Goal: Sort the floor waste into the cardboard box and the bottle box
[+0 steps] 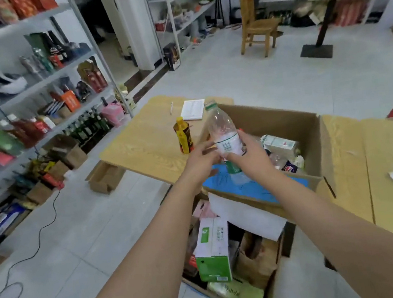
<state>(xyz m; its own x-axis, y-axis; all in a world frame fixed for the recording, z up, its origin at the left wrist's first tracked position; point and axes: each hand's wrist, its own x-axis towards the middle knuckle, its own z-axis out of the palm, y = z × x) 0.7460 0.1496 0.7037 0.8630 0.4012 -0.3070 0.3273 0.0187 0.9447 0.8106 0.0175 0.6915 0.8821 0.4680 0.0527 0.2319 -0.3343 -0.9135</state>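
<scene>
Part done: clear bottle (pixel 221 125) in grip of right hand (pixel 249 153) & left hand (pixel 200 159), over bottle box (pixel 286 115) (several items in); cardboard box (pixel 276 288) pt-filled; drop pending.

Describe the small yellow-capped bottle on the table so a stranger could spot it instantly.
Find the light wooden table left of the large open brown cardboard box. Near the box's left wall stands a small amber bottle with a yellow cap. Unlike the flat white notepad and pen behind it, it stands upright.
</scene>
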